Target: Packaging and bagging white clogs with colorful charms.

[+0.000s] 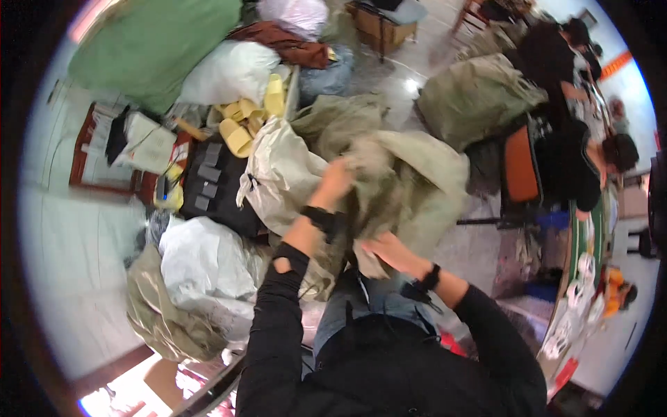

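Observation:
A large khaki woven sack (417,177) spreads out in front of me, limp and creased. My left hand (336,182) is closed on its left edge, a little smeared by motion. Lower and to the right, my right hand (390,251) pinches the sack's near edge, its fingertips partly hidden by the cloth. Directly left of the sack stands a cream-white bag (281,167), close to my left wrist. What the sack holds, if anything, cannot be seen.
Yellow slippers (237,137) fill a box at the upper left, beside white bags (231,73). Another full khaki sack (479,97) stands far right, near an orange-backed chair (521,163). People in black (573,163) sit along a long table (578,257). More bags (208,260) lie left.

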### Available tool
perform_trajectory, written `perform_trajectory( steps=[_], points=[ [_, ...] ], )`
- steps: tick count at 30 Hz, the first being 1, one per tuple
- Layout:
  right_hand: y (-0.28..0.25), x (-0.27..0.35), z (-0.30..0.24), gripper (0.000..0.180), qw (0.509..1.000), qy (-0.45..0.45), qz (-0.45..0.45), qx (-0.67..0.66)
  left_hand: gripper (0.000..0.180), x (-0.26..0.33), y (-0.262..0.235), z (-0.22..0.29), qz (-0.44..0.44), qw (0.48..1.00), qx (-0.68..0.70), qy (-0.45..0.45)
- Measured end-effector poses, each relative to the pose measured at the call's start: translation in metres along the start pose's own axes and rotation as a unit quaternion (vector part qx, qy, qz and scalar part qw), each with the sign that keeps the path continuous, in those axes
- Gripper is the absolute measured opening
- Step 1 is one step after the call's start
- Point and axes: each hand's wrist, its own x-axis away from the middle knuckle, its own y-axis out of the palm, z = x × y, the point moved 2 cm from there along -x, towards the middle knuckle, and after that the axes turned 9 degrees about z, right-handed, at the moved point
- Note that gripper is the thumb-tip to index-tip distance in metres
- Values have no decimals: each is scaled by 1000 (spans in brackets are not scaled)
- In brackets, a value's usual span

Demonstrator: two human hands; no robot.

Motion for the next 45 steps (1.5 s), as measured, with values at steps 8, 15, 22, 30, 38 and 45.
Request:
perform_trajectory(
  steps=[8, 15, 22, 30, 38, 45],
  points=[
    [59, -107, 79, 42, 996, 62, 50, 32, 34, 32, -40, -124, -60, 928, -124, -346],
    [108, -110, 146, 30, 921, -220, -52, 318, 31, 42, -62, -109, 36, 952, -255, -166],
    [77, -48, 106, 36, 982, 119, -147, -3, 33, 137, -102, -84, 65, 962, -210, -160],
    [37, 46, 81, 24, 908, -345, -72, 225, 31, 292, -24, 84, -368, 871, -199, -258],
    [-160, 214, 274, 97, 949, -191, -146, 203, 29, 310, 243, 288, -344, 933, 103, -17],
    [-225, 366, 367, 46, 967, -123, 203, -92, 27, 354, 405, 469, -453, 876, 163, 36]
  ],
)
